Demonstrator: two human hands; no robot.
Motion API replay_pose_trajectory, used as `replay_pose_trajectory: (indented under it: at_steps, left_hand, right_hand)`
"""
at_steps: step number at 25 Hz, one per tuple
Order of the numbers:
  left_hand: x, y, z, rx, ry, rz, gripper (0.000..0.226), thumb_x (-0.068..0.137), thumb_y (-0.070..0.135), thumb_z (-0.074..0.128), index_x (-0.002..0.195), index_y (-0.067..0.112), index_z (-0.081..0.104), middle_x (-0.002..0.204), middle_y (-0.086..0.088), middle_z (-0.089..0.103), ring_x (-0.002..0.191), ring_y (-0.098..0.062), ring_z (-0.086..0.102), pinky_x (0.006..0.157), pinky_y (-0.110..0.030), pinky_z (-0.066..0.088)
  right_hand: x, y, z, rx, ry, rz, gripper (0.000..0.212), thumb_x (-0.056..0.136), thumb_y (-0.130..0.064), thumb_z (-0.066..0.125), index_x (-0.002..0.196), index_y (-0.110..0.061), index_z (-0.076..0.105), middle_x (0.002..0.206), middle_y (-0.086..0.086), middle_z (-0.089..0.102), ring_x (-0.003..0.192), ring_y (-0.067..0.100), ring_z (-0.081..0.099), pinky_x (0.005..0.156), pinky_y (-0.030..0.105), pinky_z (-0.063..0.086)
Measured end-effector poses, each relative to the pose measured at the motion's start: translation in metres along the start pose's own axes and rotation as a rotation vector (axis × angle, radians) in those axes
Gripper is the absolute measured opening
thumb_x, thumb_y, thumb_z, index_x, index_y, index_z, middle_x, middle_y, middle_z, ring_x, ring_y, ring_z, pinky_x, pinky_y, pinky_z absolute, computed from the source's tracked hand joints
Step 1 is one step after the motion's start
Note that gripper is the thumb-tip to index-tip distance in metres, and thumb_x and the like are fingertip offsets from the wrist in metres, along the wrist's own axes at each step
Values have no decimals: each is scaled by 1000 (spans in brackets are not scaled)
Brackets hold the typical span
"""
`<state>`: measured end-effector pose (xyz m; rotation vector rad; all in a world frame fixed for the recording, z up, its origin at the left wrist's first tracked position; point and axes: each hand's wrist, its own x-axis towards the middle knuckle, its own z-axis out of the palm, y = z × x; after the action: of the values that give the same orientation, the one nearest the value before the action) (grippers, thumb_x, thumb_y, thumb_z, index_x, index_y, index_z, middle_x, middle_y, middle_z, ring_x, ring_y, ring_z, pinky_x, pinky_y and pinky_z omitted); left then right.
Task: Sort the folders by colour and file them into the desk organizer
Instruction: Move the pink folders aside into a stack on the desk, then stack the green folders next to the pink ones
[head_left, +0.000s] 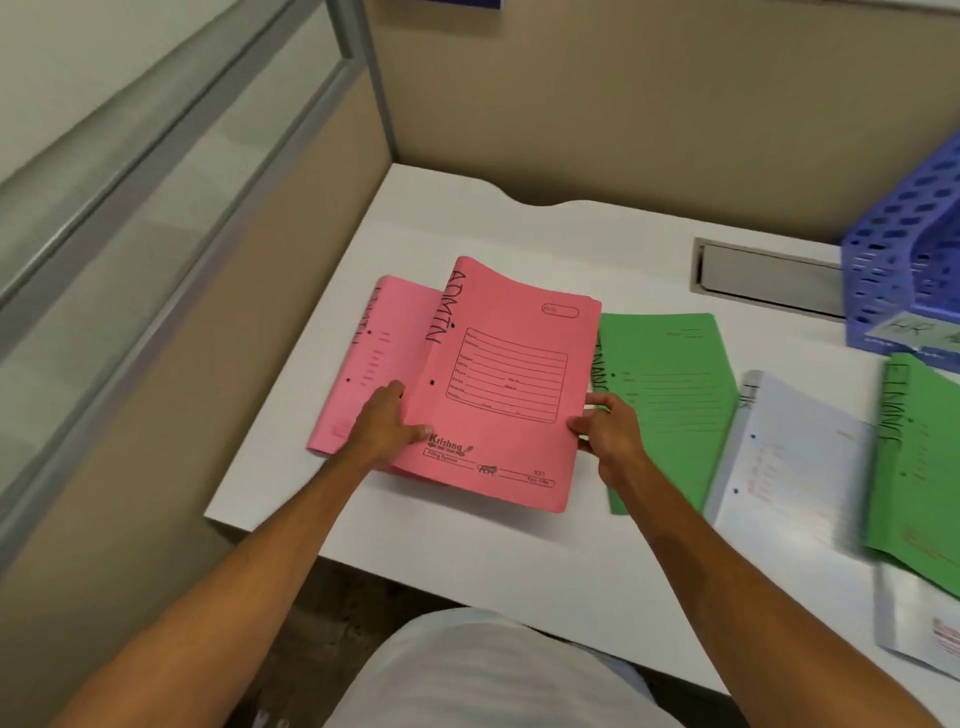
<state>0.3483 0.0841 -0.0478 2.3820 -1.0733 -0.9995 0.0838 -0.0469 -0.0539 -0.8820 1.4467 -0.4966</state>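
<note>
While you hold the top pink folder (501, 387) by its two long sides, it sits right between your hands. Your left hand (387, 423) pinches its left edge, thumb on the front and fingers (388, 391) curled behind. Your right hand (610, 434) does the same on the right edge, thumb on top and the other fingers tucked under. Both hands are closed on that one folder.

Its long side runs away from you, tipped a little to the right. The word ADMIN runs up the spine, just past your left fingers.

A second pink folder (371, 364) lies flat under your left hand and partly under the held one. It looks like the pink pile is being made there.

The blue organizer (904, 270) stands far off past your right fingers, at the back of the desk (467, 551). Your right hand is the nearer one to it.

Between your right hand and the organizer lie a green folder (670, 395), a white folder (789, 452) and another green one (919, 467). I think a move that way must lift the pink folder over them.
</note>
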Motion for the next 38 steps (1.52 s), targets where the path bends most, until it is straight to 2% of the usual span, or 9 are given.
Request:
replay_pose_trajectory:
  at_steps: [7, 12, 15, 20, 25, 27, 29, 32, 38]
  left_hand:
    - [20, -53, -20, 133, 46, -74, 63, 74, 25, 82, 120, 3, 46, 119, -15, 52, 106, -29, 53, 82, -36, 48]
    - [31, -59, -24, 132, 31, -60, 62, 76, 22, 80, 123, 1, 45, 121, -16, 52, 109, -30, 54, 87, -36, 49]
    - [34, -61, -25, 120, 24, -53, 56, 80, 21, 77, 123, 4, 45, 122, -15, 51, 108, -28, 56, 87, -36, 52]
    - [36, -66, -26, 143, 43, -63, 54, 82, 19, 75, 124, 4, 44, 122, -15, 48, 108, -28, 54, 87, -35, 51]
    - [30, -61, -19, 243, 119, -86, 46, 85, 20, 70, 122, 5, 46, 121, -15, 48, 109, -29, 50, 77, -34, 46]
    - [28, -51, -11, 264, 211, -20, 48, 85, 17, 67, 126, 4, 46, 124, -16, 48, 109, -31, 50, 81, -39, 47]
    - [25, -43, -7, 193, 256, 49, 53, 85, 12, 66, 132, 4, 44, 130, -16, 46, 115, -31, 49, 92, -43, 49]
    - [22, -8, 14, 123, 188, 206, 56, 86, 6, 64, 137, 3, 43, 137, -14, 43, 123, -28, 47, 102, -42, 46]
    - [12, 73, 85, 34, -14, 385, 57, 87, 10, 63, 140, 9, 41, 135, -9, 45, 119, -25, 49, 97, -37, 46]
  right_hand:
    - [1, 7, 72, -68, -105, 48, 39, 80, 9, 56, 116, -6, 55, 107, 15, 69, 96, 34, 67, 82, 47, 57]
    - [8, 4, 86, -66, -112, 105, 46, 88, -3, 61, 128, -13, 41, 115, 11, 61, 95, 24, 62, 68, 34, 51]
    - [12, 5, 89, -91, -136, 120, 38, 89, -6, 62, 124, -12, 48, 117, 10, 63, 94, 23, 63, 67, 32, 50]
    - [17, 8, 100, -149, -184, 128, 38, 90, -11, 63, 125, -11, 50, 124, 10, 61, 106, 28, 60, 83, 38, 50]
    - [20, 13, 96, -259, -233, 100, 49, 87, -19, 68, 131, -13, 49, 129, 4, 59, 112, 24, 55, 91, 39, 46]
    - [22, 14, 86, -335, -250, 68, 54, 86, -22, 69, 135, -13, 48, 134, 4, 56, 115, 24, 54, 97, 40, 45]
    - [22, 16, 81, -557, -243, -23, 55, 86, -27, 70, 135, -14, 48, 139, 5, 52, 121, 25, 52, 100, 37, 42]
    - [22, 18, 48, -810, -171, -178, 55, 87, -30, 69, 135, -13, 49, 140, 9, 49, 123, 25, 51, 98, 34, 42]
    - [24, 18, -45, -945, -54, -286, 53, 88, -23, 66, 135, -7, 49, 136, 15, 48, 119, 27, 49, 99, 32, 38]
